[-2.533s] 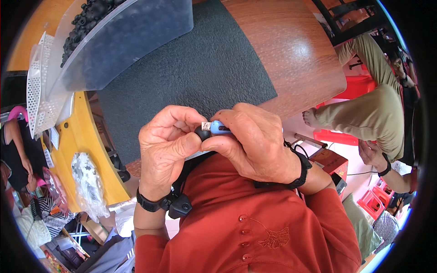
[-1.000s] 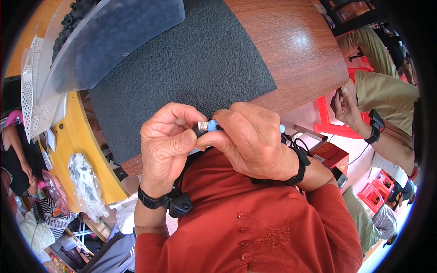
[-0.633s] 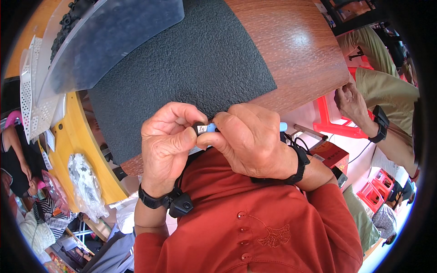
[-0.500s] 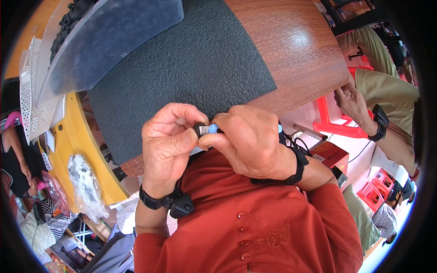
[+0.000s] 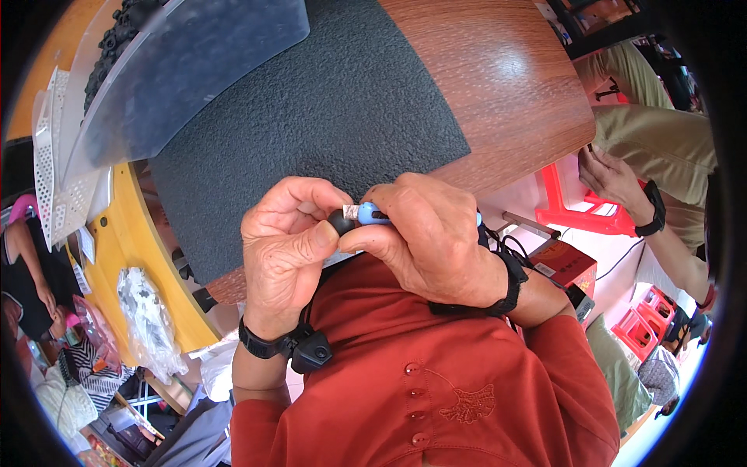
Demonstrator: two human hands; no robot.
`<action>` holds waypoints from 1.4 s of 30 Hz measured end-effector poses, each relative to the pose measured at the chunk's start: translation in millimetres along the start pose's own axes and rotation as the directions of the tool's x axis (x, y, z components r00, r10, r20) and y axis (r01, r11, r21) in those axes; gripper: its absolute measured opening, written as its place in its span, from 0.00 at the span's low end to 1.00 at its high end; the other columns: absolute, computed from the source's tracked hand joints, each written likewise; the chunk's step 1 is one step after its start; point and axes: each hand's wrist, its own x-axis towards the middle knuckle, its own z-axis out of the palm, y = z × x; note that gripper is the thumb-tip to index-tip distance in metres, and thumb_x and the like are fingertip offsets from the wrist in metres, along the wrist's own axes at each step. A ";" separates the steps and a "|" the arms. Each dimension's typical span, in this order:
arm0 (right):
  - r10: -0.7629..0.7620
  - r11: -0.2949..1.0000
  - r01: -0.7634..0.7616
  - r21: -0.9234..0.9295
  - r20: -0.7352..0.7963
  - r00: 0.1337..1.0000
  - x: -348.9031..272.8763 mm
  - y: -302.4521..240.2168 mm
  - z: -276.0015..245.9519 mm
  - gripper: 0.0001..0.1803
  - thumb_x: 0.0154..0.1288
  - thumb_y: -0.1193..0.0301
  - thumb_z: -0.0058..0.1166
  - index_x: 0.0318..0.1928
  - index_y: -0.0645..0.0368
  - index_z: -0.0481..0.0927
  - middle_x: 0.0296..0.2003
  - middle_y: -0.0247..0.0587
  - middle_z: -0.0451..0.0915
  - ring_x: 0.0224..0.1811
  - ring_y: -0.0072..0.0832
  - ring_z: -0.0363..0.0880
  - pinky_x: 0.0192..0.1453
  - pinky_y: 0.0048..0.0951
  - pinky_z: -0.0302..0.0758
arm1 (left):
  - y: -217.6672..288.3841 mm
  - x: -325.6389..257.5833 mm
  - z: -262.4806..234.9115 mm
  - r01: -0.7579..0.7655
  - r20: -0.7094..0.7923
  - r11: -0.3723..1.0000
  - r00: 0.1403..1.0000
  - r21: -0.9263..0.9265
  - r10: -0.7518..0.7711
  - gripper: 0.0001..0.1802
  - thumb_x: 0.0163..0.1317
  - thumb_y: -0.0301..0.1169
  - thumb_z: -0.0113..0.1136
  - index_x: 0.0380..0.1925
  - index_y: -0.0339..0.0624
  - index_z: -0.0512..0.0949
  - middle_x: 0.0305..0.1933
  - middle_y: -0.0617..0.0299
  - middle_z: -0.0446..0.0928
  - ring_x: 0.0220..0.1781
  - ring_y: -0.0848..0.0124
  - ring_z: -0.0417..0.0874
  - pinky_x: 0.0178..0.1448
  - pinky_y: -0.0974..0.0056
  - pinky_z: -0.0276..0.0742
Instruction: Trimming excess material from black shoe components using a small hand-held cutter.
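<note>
Both hands meet close to the chest, just off the near edge of the desk (image 5: 506,101). The left hand (image 5: 284,253) is closed, thumb and forefinger pinching a small black rounded piece (image 5: 341,221). The right hand (image 5: 436,241) is closed round a small blue part (image 5: 372,214), which carries a pale band at the end where it touches the black piece. Only the tips of both parts show; the rest lies hidden inside the fingers, so whether they are joined or merely butted cannot be told.

A dark textured mat (image 5: 311,124) covers the desk in front of the hands, and a translucent grey tray (image 5: 187,70) lies at its far left corner. Each wrist bears a black wrist strap (image 5: 272,346).

Judged from this grip, the step is best done by keeping the two parts in one straight line, holding the black piece steady with the left hand and applying small, even pressure or turning from the right. Work over the mat would be safer, since a slipped part here would fall to the lap.
</note>
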 end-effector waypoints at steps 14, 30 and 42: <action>-0.075 0.994 0.079 -0.070 0.054 0.996 2.8 -2.2 -11.9 0.14 0.50 0.68 0.66 0.28 0.61 0.73 0.18 0.37 0.64 0.18 0.32 0.68 0.19 0.30 0.65 | 5.4 -1.6 9.4 0.019 -0.059 0.992 0.998 0.126 -0.012 0.16 0.52 0.25 0.69 0.40 0.31 0.76 0.37 0.59 0.79 0.39 0.73 0.79 0.47 0.70 0.76; 0.066 0.989 -0.069 0.129 0.034 0.997 -7.9 5.2 -22.5 0.12 0.54 0.72 0.65 0.29 0.64 0.74 0.19 0.45 0.71 0.18 0.40 0.71 0.20 0.35 0.66 | 150.3 146.1 94.5 -0.379 0.208 0.576 0.917 0.725 0.341 0.12 0.59 0.28 0.60 0.40 0.30 0.77 0.31 0.57 0.79 0.25 0.77 0.75 0.29 0.73 0.69; 0.123 0.984 -0.132 0.117 0.077 0.989 -7.0 11.4 -24.7 0.10 0.55 0.72 0.65 0.30 0.62 0.75 0.18 0.43 0.71 0.16 0.37 0.70 0.20 0.34 0.65 | 221.2 130.3 37.3 -0.284 0.144 0.312 0.903 0.907 0.404 0.16 0.56 0.25 0.60 0.44 0.31 0.78 0.38 0.57 0.82 0.35 0.73 0.80 0.37 0.71 0.74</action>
